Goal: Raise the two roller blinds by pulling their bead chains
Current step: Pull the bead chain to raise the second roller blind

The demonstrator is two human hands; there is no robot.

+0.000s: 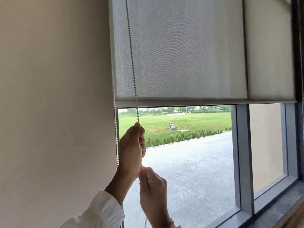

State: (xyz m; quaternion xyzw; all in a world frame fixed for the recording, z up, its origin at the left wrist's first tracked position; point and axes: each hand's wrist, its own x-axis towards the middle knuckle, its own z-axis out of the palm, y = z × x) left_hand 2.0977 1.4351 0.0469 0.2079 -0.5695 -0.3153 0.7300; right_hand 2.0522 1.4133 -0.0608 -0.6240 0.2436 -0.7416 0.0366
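A grey roller blind (181,51) covers the upper half of the window, its bottom bar (197,102) level across the glass. A bead chain (131,55) hangs in front of its left part; a second strand (116,125) runs down the left window edge. My left hand (131,148) is closed around the front strand, fingers at the top. Just below it, my right hand (152,183) pinches the same strand, which continues down past the wrist. Behind the grey blind, a lighter blind (269,46) shows at the right.
A beige wall (54,96) fills the left side. Grey window mullions (243,153) divide the glass, and a dark sill (279,203) runs along the bottom right. Outside are a paved yard and a lawn with a crouching person.
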